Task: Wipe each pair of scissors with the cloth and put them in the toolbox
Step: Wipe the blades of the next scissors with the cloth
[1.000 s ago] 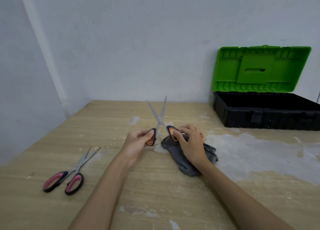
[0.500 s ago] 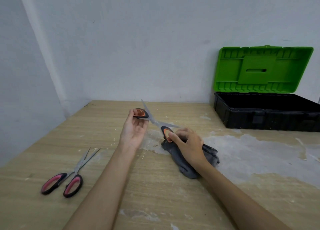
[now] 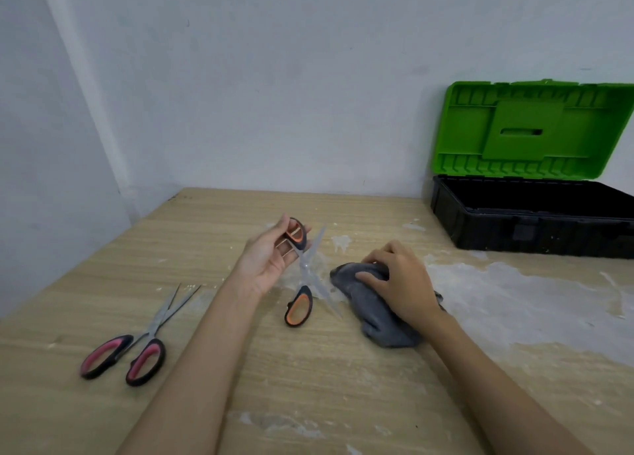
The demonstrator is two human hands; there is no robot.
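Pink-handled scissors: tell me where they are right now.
The pink-handled scissors lie flat on the wooden table at lower left of the head view, untouched, left of the left forearm and far from the toolbox.

Straight shot from my right hand [image 3: 401, 279] to the toolbox [image 3: 528, 228]: lid [image 3: 535, 128] is flipped up against the wall, so the black tub is wide open from above, and the patchy table [image 3: 377, 386] between them is bare. Only its front wall needs clearing. In the middle it's tighter: the orange scissors [image 3: 302, 269] hang splayed from my left hand [image 3: 267, 259], one blade pointing near the grey cloth [image 3: 374, 303] under my right, so that gap is narrow. The pink scissors [image 3: 137, 338] sit well off to the left, with open wood all around them.
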